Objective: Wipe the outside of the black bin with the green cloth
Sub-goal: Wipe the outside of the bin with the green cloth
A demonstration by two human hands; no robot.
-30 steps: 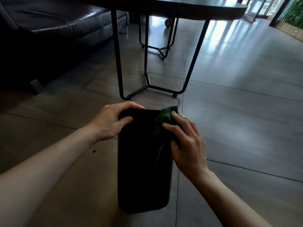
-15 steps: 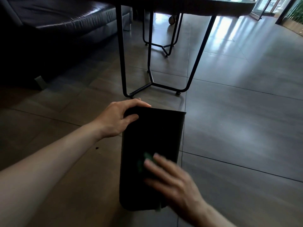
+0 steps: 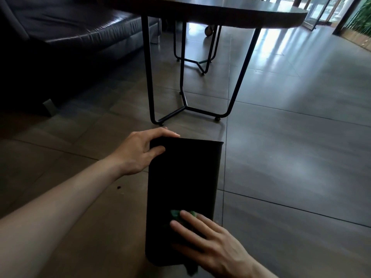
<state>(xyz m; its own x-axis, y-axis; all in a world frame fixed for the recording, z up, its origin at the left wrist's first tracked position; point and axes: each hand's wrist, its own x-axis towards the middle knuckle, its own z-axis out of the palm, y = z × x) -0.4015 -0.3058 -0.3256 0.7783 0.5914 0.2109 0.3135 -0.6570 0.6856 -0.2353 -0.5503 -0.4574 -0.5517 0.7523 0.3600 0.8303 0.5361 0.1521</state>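
The black bin [image 3: 182,177] lies tipped on the tiled floor, its long side facing up at me. My left hand [image 3: 140,151] grips its far left corner, fingers curled over the edge and thumb on the upper face. My right hand [image 3: 208,239] lies flat on the near end of the bin with fingers spread straight, pressing the green cloth [image 3: 176,214] against the surface. Only a small green patch shows past my fingertips; a dark corner of cloth hangs below the bin's near edge.
A dark round table [image 3: 220,9] on thin black metal legs [image 3: 148,77] stands just beyond the bin. A dark leather sofa [image 3: 70,27] fills the left. Open grey floor tiles [image 3: 301,147] spread to the right, towards a glass door.
My right hand has swept the cloth from the bin's far end down to its near end. My left hand has kept its hold on the far corner.
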